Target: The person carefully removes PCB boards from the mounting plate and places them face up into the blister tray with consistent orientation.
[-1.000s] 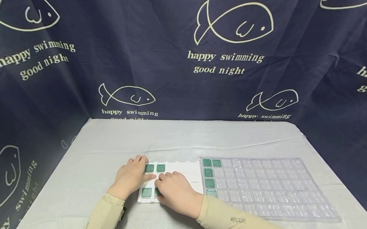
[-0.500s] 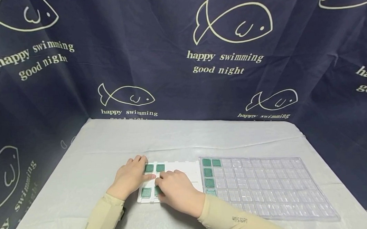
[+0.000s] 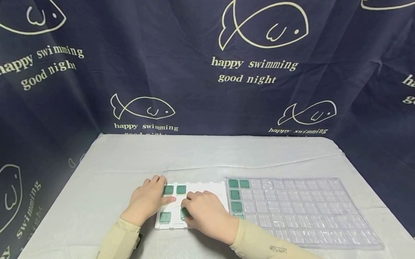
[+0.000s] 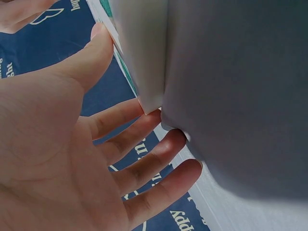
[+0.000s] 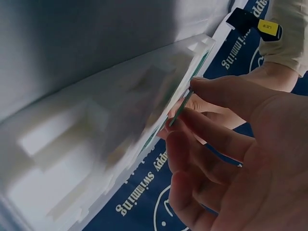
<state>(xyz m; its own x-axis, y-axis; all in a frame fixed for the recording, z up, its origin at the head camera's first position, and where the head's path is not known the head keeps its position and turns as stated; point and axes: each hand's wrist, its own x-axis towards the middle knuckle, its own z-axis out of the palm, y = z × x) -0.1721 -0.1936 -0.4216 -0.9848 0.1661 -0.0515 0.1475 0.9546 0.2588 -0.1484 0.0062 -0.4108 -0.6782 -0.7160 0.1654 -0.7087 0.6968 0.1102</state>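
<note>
On the cloth-covered table [image 3: 125,165], a white holder tray [image 3: 216,192] lay just left of a clear blister tray [image 3: 303,210], the two touching or nearly so. The left hand [image 3: 146,201] rested flat on the holder's left edge, fingers straight and thumb laid across its face, bracing it; it gripped nothing. The right hand [image 3: 205,213] pinched a small green board [image 5: 182,107] by its edges between thumb and fingertips [image 5: 183,130], the board tilted up out of its pocket in the holder's near row. Three further green boards [image 3: 174,190] sat in the holder, and several more filled the left column of the blister tray. Judged from this position, the lift would go best with the pinch kept narrow and on the board's edges only, the board raised straight until clear of the pocket wall, and the left hand pressing down so that the light holder did not rise or slide with it.
</note>
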